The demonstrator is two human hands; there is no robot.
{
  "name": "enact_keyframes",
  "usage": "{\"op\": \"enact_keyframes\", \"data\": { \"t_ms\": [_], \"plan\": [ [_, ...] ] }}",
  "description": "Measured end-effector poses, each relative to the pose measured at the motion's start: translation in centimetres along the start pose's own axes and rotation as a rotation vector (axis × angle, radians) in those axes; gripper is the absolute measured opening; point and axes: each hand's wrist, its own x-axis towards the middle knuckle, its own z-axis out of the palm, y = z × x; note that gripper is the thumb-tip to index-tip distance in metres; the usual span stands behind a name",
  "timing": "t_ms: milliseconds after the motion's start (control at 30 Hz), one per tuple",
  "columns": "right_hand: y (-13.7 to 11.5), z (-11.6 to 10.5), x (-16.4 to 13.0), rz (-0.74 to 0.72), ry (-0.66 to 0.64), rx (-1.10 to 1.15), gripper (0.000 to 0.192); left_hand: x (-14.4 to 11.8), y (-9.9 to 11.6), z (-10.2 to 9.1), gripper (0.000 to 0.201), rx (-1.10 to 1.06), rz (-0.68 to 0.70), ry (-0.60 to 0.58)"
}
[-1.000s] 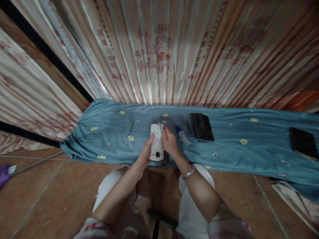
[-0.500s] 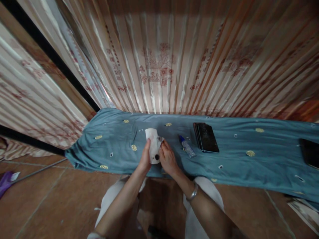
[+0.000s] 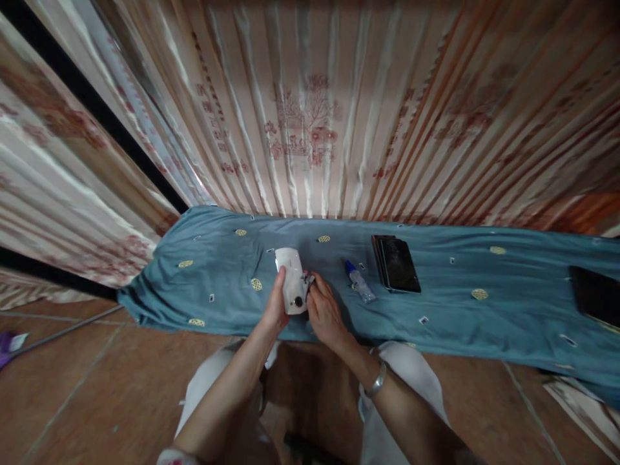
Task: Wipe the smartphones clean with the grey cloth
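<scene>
My left hand [image 3: 276, 305] is closed round the left edge of a white phone [image 3: 289, 278], its thumb along the near side. The phone is tilted, and a round black spot, seemingly a camera lens, shows near its lower end. At the phone's right edge, my right hand [image 3: 325, 307] pinches a small grey crumpled piece [image 3: 307, 279], too small to make out. Just right of my hands, a clear bottle with a blue cap [image 3: 359, 281] lies on the blue-green cloth [image 3: 450, 316].
Black phones or thin slabs [image 3: 398, 265] lie stacked beyond the bottle. Another black slab [image 3: 598, 294] rests at the far right. Pleated curtains [image 3: 310, 116] hang behind the cloth. Dark bars [image 3: 101, 110] cross at left, and a purple thing [image 3: 6, 345] stands on the tiled floor.
The white phone has turned slightly in my left hand, its top now leaning left. My right fingers stay at its edge with the grey piece. The view has shifted a little.
</scene>
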Motion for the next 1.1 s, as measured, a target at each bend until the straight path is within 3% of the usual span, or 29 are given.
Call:
{"op": "enact_keyframes", "data": {
  "t_ms": [300,633,900,1100],
  "plan": [
    [1.6,0.6,0.8,0.026,0.044,-0.015,0.040,0.0,-1.1,0.2,0.044,0.048,-0.018,-0.011],
    [2.1,-0.7,3.2,0.086,0.072,0.051,0.044,-1.4,-2.2,-0.3,0.059,0.239,-0.101,-0.096],
    [2.3,-1.6,3.6,-0.060,0.078,0.030,0.046,-1.5,-2.5,-1.6,0.075,0.333,-0.187,-0.178],
    [0.9,-2.0,3.3,-0.194,0.019,-0.026,0.051,-1.0,-2.7,-1.9,0.072,0.347,-0.128,-0.144]
  ]
}}
